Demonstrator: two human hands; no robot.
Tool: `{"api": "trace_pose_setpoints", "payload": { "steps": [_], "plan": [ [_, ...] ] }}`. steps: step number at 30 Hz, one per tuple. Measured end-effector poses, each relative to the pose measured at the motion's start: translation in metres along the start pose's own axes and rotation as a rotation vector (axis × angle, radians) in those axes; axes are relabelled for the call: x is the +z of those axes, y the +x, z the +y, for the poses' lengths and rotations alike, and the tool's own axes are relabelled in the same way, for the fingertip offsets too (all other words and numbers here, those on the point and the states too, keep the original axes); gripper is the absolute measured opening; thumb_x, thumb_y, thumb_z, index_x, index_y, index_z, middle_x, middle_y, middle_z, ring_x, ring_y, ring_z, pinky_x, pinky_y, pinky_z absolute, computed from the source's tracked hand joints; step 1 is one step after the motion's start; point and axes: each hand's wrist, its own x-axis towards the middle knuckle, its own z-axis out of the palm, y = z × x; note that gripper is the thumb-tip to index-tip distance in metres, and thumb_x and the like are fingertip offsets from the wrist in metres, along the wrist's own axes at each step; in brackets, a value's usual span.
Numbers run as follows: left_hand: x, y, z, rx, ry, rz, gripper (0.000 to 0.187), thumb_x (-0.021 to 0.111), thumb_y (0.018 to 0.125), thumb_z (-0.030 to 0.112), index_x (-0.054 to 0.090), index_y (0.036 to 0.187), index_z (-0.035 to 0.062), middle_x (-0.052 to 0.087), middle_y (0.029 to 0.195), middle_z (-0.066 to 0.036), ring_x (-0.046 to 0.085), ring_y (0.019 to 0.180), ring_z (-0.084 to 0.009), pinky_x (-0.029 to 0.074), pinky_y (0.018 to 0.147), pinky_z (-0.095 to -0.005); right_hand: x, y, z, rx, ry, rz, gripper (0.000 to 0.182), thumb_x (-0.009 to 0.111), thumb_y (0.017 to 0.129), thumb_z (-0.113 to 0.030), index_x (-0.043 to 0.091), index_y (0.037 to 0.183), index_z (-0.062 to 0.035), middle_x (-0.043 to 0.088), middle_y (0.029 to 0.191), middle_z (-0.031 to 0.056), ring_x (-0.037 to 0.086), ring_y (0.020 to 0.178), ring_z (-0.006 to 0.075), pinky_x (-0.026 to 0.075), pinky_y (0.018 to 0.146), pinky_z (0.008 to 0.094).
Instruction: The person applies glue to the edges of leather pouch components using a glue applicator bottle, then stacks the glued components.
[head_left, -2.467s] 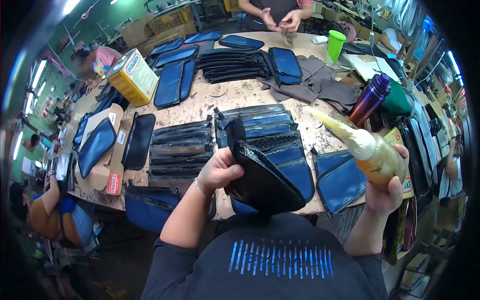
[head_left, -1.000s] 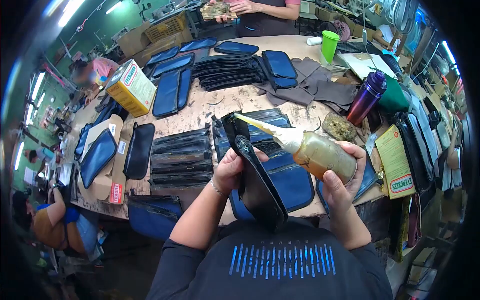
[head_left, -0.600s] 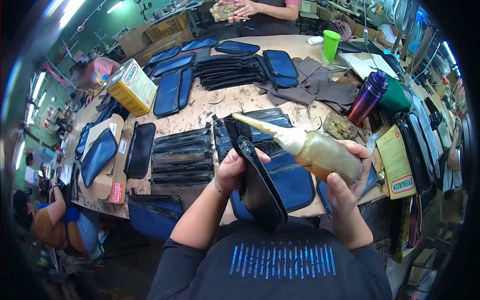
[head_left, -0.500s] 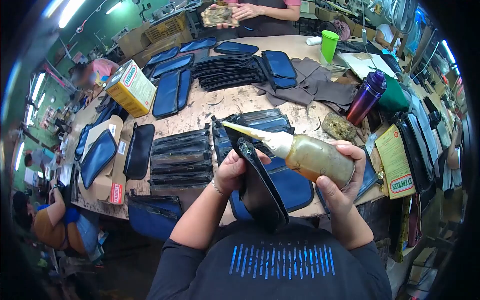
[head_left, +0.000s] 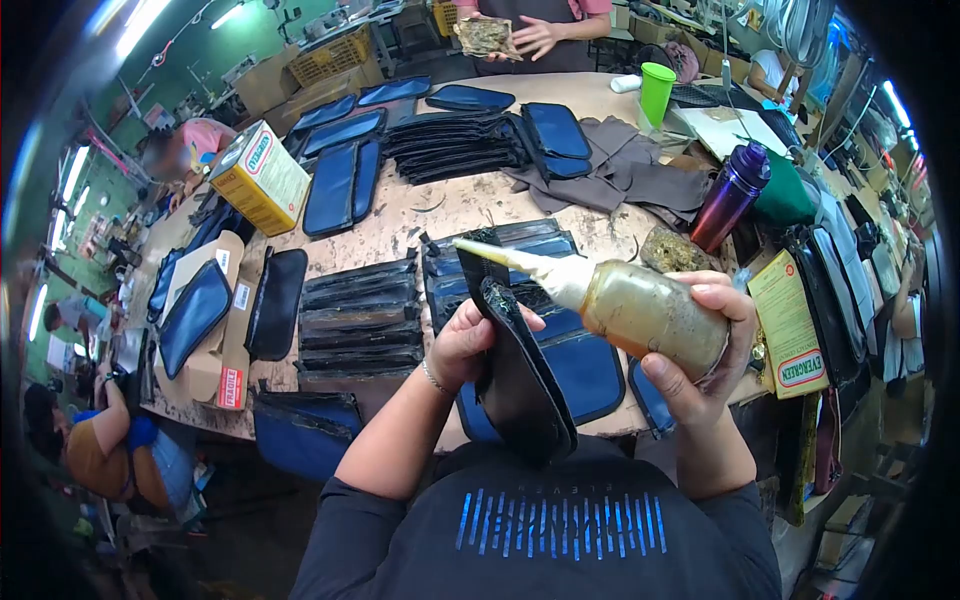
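My left hand (head_left: pixel 460 342) is closed on a black zip pouch (head_left: pixel 520 395), held upright and tilted in front of my chest with its edge facing up. A squeeze glue bottle (head_left: pixel 655 318), with cloudy yellowish sides and a long tapered nozzle, lies in the grip of my right hand (head_left: pixel 705 375). The nozzle points left, and its tip overlaps the pouch's upper end in this view. Beneath my hands lie blue pouch panels (head_left: pixel 575 375) and dark zipped strips (head_left: pixel 525 238) on the worktable (head_left: pixel 440 205).
Black pouches in rows (head_left: pixel 358 318) lie left of my hands, a tall black stack (head_left: pixel 455 145) farther back. A yellow tin (head_left: pixel 262 180), purple bottle (head_left: pixel 732 198), green cup (head_left: pixel 656 95) and brown cloth (head_left: pixel 625 165) stand or lie around. Across the table, a person (head_left: pixel 540 35) holds a brownish block.
My right hand and the glue bottle have shifted slightly right. The pouch stays nearly in place. Across the table, the other person's block has moved right and one hand has come off it.
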Motion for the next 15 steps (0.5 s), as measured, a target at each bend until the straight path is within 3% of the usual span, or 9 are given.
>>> {"api": "trace_pose_setpoints", "payload": {
  "steps": [3,5,12,15],
  "plan": [
    [0.003,0.002,0.000,-0.001,-0.008,-0.024,0.045,0.060,0.076,0.029,0.052,0.102,-0.0060,0.055,0.102,-0.016,0.056,0.090,-0.0185,0.044,0.079,-0.0277,-0.003,0.000,-0.002,-0.045,-0.030,-0.061,0.056,0.071,0.063,-0.008,0.036,0.106,0.0008,0.043,0.100,0.0171,0.046,0.093,0.0215,0.040,0.081,0.0310],
    [0.009,0.006,0.000,0.123,0.182,-0.070,0.046,0.047,0.084,0.032,0.046,0.106,-0.0079,0.052,0.049,-0.013,0.047,0.038,-0.0174,0.037,0.041,-0.0247,-0.004,-0.004,0.000,0.061,0.082,0.055,0.055,0.070,0.064,-0.008,0.037,0.106,0.0003,0.043,0.101,0.0167,0.046,0.094,0.0208,0.039,0.082,0.0310],
    [0.006,0.005,-0.002,0.153,0.213,-0.086,0.045,0.045,0.084,0.032,0.045,0.107,-0.0062,0.052,0.050,-0.012,0.048,0.039,-0.0170,0.035,0.042,-0.0244,-0.005,-0.027,0.016,0.306,0.312,0.198,0.050,0.065,0.067,-0.003,0.037,0.108,-0.0023,0.043,0.106,0.0110,0.045,0.097,0.0168,0.038,0.085,0.0292],
    [0.008,0.005,-0.003,0.132,0.203,-0.079,0.044,0.045,0.083,0.031,0.046,0.108,-0.0052,0.052,0.050,-0.011,0.047,0.039,-0.0170,0.034,0.042,-0.0243,-0.001,-0.028,0.013,0.310,0.478,0.220,0.049,0.065,0.068,-0.003,0.037,0.109,-0.0030,0.043,0.108,0.0097,0.045,0.099,0.0158,0.038,0.085,0.0291]
  ]
}}
